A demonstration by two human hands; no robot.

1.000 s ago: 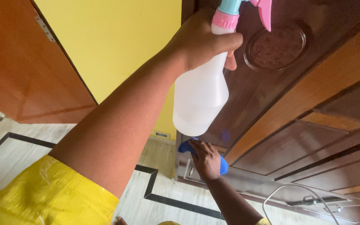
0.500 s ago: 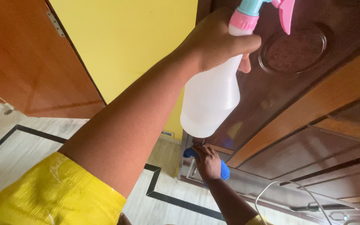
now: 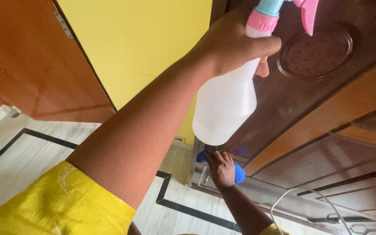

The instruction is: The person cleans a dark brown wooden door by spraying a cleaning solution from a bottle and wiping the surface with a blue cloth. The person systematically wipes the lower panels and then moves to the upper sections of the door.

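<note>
1. Head view: a white spray bottle (image 3: 225, 104) with a pink collar and pink trigger is held up by the left hand (image 3: 236, 43), the fingers closed round its neck just below the collar. No finger is seen on the trigger.
2. The nozzle is level with a round carved panel (image 3: 315, 54) on the dark wooden door (image 3: 292, 113), close to the door face.
3. A blue cloth (image 3: 239, 173) is pressed against the lower part of the door by the right hand (image 3: 222, 169). The fingers are spread flat over the cloth, which shows at both sides of the hand, near the door's lower corner.
4. The step in hand is judged to be wiping of the lower door, with the bottle kept raised and ready. It cannot be told whether the surface is wet.
5. A further stroke would call for steady pressure on the cloth along the moulded edges of the panels; a further spray would call for a finger to be brought onto the trigger and the nozzle aimed at the wood.
6. Around the work: a yellow wall (image 3: 140, 52), a second orange-brown door leaf (image 3: 31, 65) with a hinge, and a pale tiled floor (image 3: 18, 152) with a black inlay line.
7. A thin white wire loop (image 3: 301, 196) lies before the lower door at the right and could be snagged by the wiping arm. The raised forearm hides much of the floor.
</note>
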